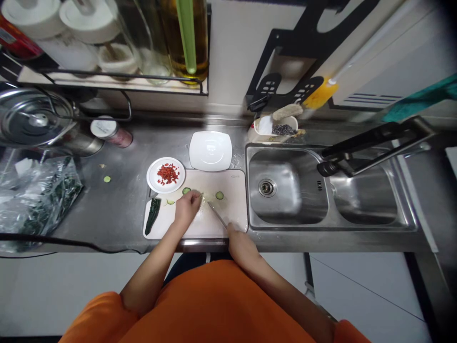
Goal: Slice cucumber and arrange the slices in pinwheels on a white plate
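Right hand closed round the knife over the cutting board, left hand curled near its tip, can't tell if gripping; knife likely stiff, handle hold; cucumber chunk, board's left, probably firm, slippery, grip mid-length.

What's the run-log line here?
left hand: over cutting board; right hand: holding knife; cucumber piece: board's left end; red pieces: on round plate
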A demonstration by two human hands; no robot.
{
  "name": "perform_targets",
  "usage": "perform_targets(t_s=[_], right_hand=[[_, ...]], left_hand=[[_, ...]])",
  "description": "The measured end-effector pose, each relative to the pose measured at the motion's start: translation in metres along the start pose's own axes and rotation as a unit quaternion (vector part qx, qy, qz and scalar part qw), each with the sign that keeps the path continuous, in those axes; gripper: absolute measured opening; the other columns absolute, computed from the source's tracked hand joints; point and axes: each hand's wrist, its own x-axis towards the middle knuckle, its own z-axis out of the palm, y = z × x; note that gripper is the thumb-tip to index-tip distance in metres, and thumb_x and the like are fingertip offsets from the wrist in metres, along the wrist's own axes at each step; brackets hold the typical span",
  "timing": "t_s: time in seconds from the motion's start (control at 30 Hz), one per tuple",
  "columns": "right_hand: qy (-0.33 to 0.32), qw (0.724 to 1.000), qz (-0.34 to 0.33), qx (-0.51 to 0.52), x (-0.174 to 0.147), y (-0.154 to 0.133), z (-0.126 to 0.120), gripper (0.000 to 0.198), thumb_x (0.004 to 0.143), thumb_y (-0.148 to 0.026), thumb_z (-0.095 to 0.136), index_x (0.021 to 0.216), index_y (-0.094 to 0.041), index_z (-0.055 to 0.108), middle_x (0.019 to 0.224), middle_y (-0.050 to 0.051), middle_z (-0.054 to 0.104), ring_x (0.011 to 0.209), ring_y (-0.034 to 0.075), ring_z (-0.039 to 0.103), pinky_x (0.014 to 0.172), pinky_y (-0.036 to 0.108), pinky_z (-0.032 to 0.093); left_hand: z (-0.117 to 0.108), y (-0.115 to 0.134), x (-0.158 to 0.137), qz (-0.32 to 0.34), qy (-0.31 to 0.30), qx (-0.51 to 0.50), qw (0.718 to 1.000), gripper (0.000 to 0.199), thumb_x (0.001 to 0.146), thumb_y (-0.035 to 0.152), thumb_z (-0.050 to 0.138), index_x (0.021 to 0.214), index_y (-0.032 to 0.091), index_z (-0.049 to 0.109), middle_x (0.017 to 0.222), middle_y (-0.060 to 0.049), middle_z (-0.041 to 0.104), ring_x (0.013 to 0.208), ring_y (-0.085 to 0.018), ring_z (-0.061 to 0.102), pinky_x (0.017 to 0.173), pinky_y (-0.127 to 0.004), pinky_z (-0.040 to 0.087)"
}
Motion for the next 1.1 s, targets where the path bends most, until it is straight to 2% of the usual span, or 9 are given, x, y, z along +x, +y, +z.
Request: perform_targets(t_s=[0.1, 0.2, 0.33, 0.43, 0.5, 0.6, 0.73, 0.87, 1.1], right_hand=[[0.001, 1.000, -0.001, 0.000, 0.000, 0.001, -0.001, 0.053, 0.080, 0.001, 0.032, 0.131, -0.013, 0.039, 0.099, 0.015, 0.067, 0.098, 0.028, 0.063, 0.075, 0.034, 0.047], [-0.006, 1.000, 0.004, 0.000, 0.000, 0.001, -0.001, 0.055, 0.080, 0.001, 0.033, 0.133, -0.013, 0.037, 0.099, 0.015, 0.067, 0.098, 0.028, 0.063, 0.075, 0.035, 0.047], [-0.009, 1.000, -0.001, -0.002, 0.001, 0.002, 0.000, 0.055, 0.082, 0.001, 0.033, 0.134, -0.014, 0.036, 0.098, 0.015, 0.067, 0.098, 0.027, 0.063, 0.076, 0.035, 0.047], [-0.005, 1.000, -0.003, -0.007, -0.001, 0.002, 0.000, 0.053, 0.083, 0.000, 0.031, 0.133, -0.014, 0.037, 0.100, 0.015, 0.067, 0.098, 0.027, 0.063, 0.076, 0.035, 0.048], [-0.008, 1.000, 0.003, -0.013, -0.004, 0.002, 0.000, 0.049, 0.084, -0.001, 0.030, 0.130, -0.015, 0.040, 0.100, 0.015, 0.067, 0.097, 0.027, 0.064, 0.075, 0.035, 0.048], [-0.012, 1.000, 0.010, -0.016, -0.008, 0.004, 0.000, 0.046, 0.085, -0.003, 0.028, 0.127, -0.016, 0.043, 0.099, 0.015, 0.067, 0.096, 0.026, 0.064, 0.075, 0.034, 0.048], [-0.009, 1.000, 0.006, -0.008, -0.014, 0.007, 0.001, 0.049, 0.084, -0.001, 0.027, 0.129, -0.015, 0.042, 0.099, 0.015, 0.068, 0.096, 0.027, 0.064, 0.074, 0.034, 0.048], [-0.015, 1.000, 0.009, 0.000, -0.018, 0.009, 0.000, 0.051, 0.082, 0.000, 0.027, 0.128, -0.013, 0.043, 0.101, 0.016, 0.067, 0.095, 0.028, 0.064, 0.073, 0.035, 0.047], [-0.020, 1.000, 0.001, 0.005, -0.019, 0.011, -0.001, 0.050, 0.080, 0.000, 0.030, 0.126, -0.013, 0.044, 0.101, 0.016, 0.067, 0.095, 0.028, 0.063, 0.072, 0.034, 0.047]], left_hand=[[-0.017, -0.010, 0.007, -0.068, 0.049, -0.017, 0.996, 0.021, 0.078, 0.038, 0.057, 0.083, 0.020, 0.066, 0.069, 0.002, 0.065, 0.063, -0.012, 0.057, 0.064, -0.022, 0.041], [-0.029, -0.021, 0.014, -0.090, 0.063, 0.013, 0.994, 0.021, 0.078, 0.035, 0.057, 0.086, 0.019, 0.068, 0.072, 0.000, 0.067, 0.067, -0.015, 0.060, 0.069, -0.025, 0.043], [-0.031, -0.027, 0.014, -0.019, 0.068, 0.087, 0.994, 0.022, 0.080, 0.027, 0.052, 0.093, 0.019, 0.068, 0.084, -0.005, 0.068, 0.079, -0.020, 0.061, 0.076, -0.030, 0.045], [-0.024, -0.020, 0.012, 0.048, 0.086, 0.092, 0.991, 0.025, 0.083, 0.025, 0.050, 0.100, 0.019, 0.067, 0.097, -0.009, 0.067, 0.090, -0.021, 0.060, 0.083, -0.033, 0.045], [-0.014, -0.008, 0.016, 0.101, 0.051, 0.061, 0.992, 0.027, 0.084, 0.025, 0.050, 0.106, 0.019, 0.065, 0.101, -0.008, 0.066, 0.094, -0.020, 0.059, 0.087, -0.033, 0.045], [0.006, 0.011, 0.029, 0.186, -0.080, 0.028, 0.979, 0.031, 0.082, 0.025, 0.055, 0.112, 0.020, 0.062, 0.104, -0.007, 0.064, 0.097, -0.019, 0.058, 0.087, -0.032, 0.047], [0.030, 0.029, 0.044, 0.220, -0.198, 0.063, 0.953, 0.028, 0.076, 0.019, 0.060, 0.103, 0.021, 0.065, 0.100, -0.006, 0.061, 0.095, -0.019, 0.058, 0.083, -0.031, 0.048], [0.035, 0.035, 0.045, 0.210, -0.223, 0.070, 0.949, 0.023, 0.075, 0.016, 0.057, 0.095, 0.021, 0.066, 0.094, -0.005, 0.059, 0.088, -0.018, 0.058, 0.079, -0.030, 0.047], [0.033, 0.040, 0.042, 0.184, -0.223, 0.049, 0.956, 0.010, 0.073, 0.016, 0.057, 0.081, 0.019, 0.063, 0.086, -0.003, 0.057, 0.076, -0.015, 0.055, 0.073, -0.028, 0.045]])
